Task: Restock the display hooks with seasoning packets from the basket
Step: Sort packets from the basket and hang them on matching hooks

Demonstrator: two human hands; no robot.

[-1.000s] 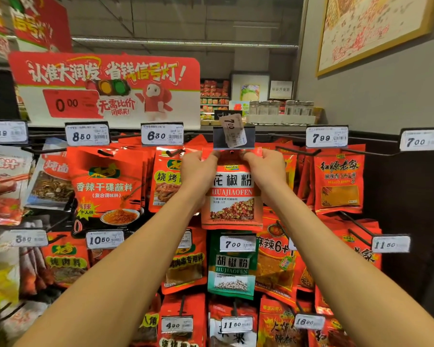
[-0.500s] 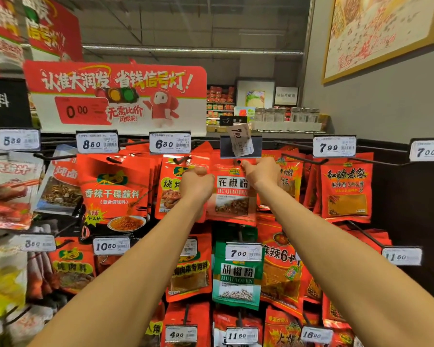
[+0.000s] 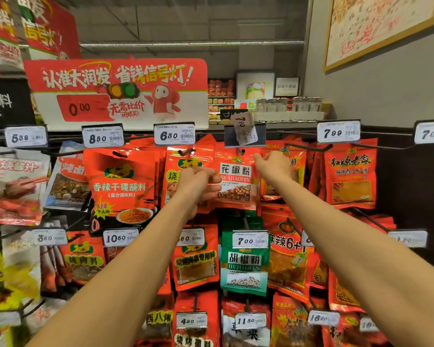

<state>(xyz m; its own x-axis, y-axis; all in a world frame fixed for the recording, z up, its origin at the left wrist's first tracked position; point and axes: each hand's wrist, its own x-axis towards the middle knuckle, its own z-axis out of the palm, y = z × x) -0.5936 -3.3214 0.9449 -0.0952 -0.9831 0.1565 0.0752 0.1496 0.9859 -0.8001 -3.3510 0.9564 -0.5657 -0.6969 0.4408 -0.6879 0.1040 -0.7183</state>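
Free room and obstacles at the display rack. The red packet (image 3: 236, 181) hangs on the top-row hook (image 3: 241, 151), directly below a tilted price tag holder (image 3: 244, 132) that overhangs the hook's tip. The left hand (image 3: 198, 186) closes the packet's left edge; the right hand (image 3: 273, 166) closes its upper right corner. Neighbouring packets (image 3: 186, 171) crowd both sides, touching or overlapping. Below, a price tag (image 3: 249, 239) and the green packet (image 3: 244, 266) fill the next row. Open air lies only in front of the rack, and above its top edge beneath the red sign (image 3: 118, 93).
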